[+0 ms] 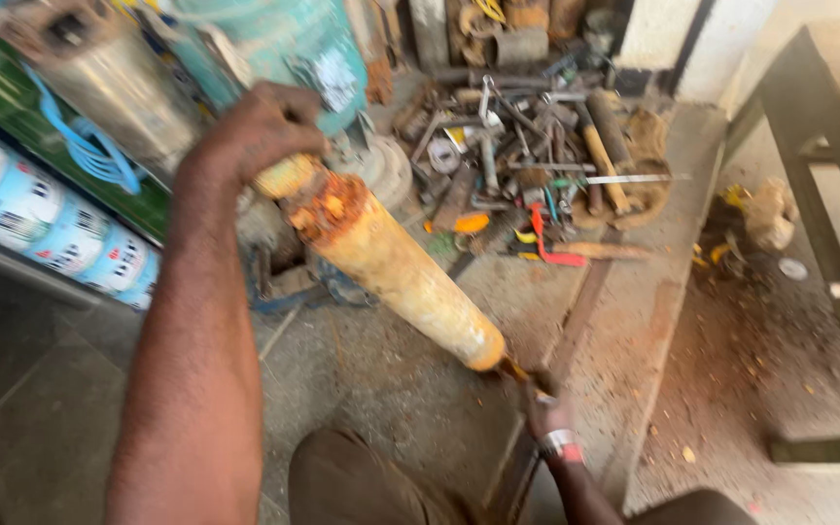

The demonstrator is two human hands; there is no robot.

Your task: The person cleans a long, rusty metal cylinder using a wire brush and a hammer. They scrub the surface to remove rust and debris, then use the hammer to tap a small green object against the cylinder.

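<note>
The long rusty yellowish metal cylinder [396,267] slants between both hands: left hand [260,131] clasps its upper end, right hand [548,413] closed at its lower tip.

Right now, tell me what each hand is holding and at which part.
Both hold the rusty yellowish cylinder: the left hand grips its upper end, and the right hand holds the thin shaft at its lower end.

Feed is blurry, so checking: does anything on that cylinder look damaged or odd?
Yes. The yellowish cylinder has a crusty orange rust patch near its upper end, just below the left hand. The right hand holds its thin lower tip. Rusty debris covers the floor on the right.
</note>
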